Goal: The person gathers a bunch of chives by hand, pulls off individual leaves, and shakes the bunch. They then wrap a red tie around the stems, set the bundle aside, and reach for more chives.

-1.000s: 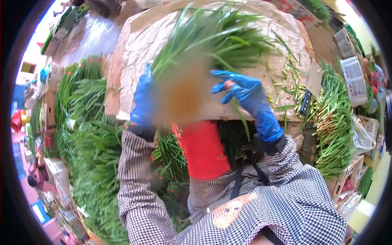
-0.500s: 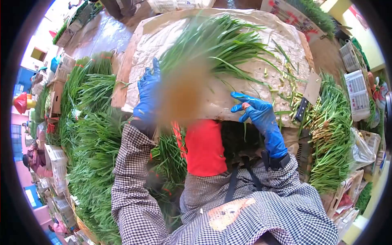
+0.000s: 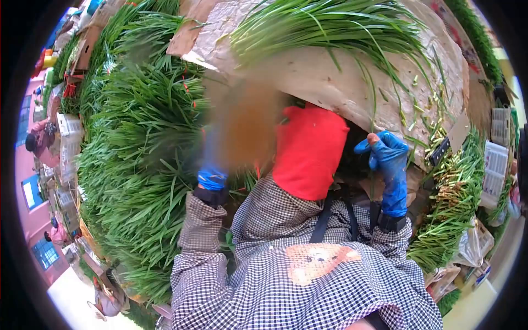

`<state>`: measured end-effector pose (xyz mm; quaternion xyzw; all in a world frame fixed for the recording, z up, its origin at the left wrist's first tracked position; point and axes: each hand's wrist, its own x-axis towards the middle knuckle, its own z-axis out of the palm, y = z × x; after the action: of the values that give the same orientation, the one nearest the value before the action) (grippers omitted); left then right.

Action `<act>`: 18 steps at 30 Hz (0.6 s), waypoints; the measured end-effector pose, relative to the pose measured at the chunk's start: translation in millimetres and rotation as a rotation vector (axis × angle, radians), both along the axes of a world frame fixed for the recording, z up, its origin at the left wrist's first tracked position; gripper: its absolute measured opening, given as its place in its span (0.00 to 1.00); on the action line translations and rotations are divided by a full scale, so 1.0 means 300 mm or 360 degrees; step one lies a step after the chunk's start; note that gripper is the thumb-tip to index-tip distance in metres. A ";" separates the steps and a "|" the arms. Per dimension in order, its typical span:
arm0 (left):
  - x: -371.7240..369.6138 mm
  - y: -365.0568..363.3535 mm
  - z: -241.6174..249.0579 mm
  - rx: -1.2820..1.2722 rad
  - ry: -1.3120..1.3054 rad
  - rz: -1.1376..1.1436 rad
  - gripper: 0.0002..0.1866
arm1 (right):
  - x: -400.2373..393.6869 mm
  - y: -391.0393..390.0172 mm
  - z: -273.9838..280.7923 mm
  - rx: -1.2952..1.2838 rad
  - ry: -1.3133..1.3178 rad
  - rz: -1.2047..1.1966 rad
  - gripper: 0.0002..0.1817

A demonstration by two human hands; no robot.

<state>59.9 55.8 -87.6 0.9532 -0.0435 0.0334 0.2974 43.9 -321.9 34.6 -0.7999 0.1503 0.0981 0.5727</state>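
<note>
My left hand point(image 3: 212, 177) wears a blue glove and is low at the left, by the heap of long green chives point(image 3: 137, 165); a blurred patch hides its fingers. In a blue glove with a torn thumb tip, my right hand point(image 3: 388, 159) sits just under the near edge of the paper-covered table point(image 3: 330, 82), fingers loosely curled. A thin green strand hangs by the thumb; whether it is held I cannot tell. A loose bundle of chives point(image 3: 330, 25) lies on the table top. A red cloth point(image 3: 311, 151) hangs in front of my checked sleeves.
A cleaver with a black handle point(image 3: 443, 148) rests at the table's right edge among cut stem bits. Another chive pile point(image 3: 451, 220) lies at the right, with white crates point(image 3: 498, 165) beyond. Cardboard boxes and other people point(image 3: 38, 143) are at the far left.
Both hands have come down off the table top toward my body. The view has swung down and left, so the table now sits higher in the picture.
</note>
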 end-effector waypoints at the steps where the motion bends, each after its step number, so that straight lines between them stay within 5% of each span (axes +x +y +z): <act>1: -0.029 0.002 -0.079 -0.0011 0.0014 0.0010 0.09 | 0.001 0.017 0.001 -0.0011 0.0014 0.0010 0.15; 3: -0.083 -0.011 -0.197 -0.0750 0.0394 0.0238 0.09 | 0.001 0.064 0.004 0.0097 0.0177 -0.0151 0.14; 4: -0.089 -0.007 -0.257 -0.0765 0.0410 0.0251 0.09 | 0.003 0.082 -0.005 0.0080 0.0194 -0.0141 0.14; 6: -0.065 0.003 -0.398 -0.1160 0.1089 0.0630 0.09 | 0.008 0.112 -0.025 0.0194 0.0202 -0.0201 0.12; 9: -0.008 0.042 -0.715 -0.0972 0.0557 0.0324 0.10 | 0.019 0.146 -0.043 0.0210 0.0267 -0.0236 0.11; 10: 0.023 0.043 -0.839 -0.1297 0.0415 0.0405 0.13 | 0.025 0.152 -0.035 0.0175 0.0301 -0.0232 0.10; 13: 0.151 0.087 -1.047 -0.0985 0.0709 0.0576 0.15 | 0.038 0.165 -0.043 0.0083 0.0348 -0.0312 0.10; 17: 0.237 0.061 -1.175 -0.1279 0.0849 0.0657 0.14 | 0.063 0.167 -0.059 -0.0015 0.0345 -0.0255 0.11; 18: 0.252 0.060 -1.168 -0.0965 0.0923 0.0627 0.13 | 0.072 0.174 -0.062 -0.0029 0.0362 -0.0251 0.11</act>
<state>135.6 73.6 -438.0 0.7832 0.2352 -0.1676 0.5506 65.6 -269.8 16.1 -0.7745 0.2776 0.1414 0.5506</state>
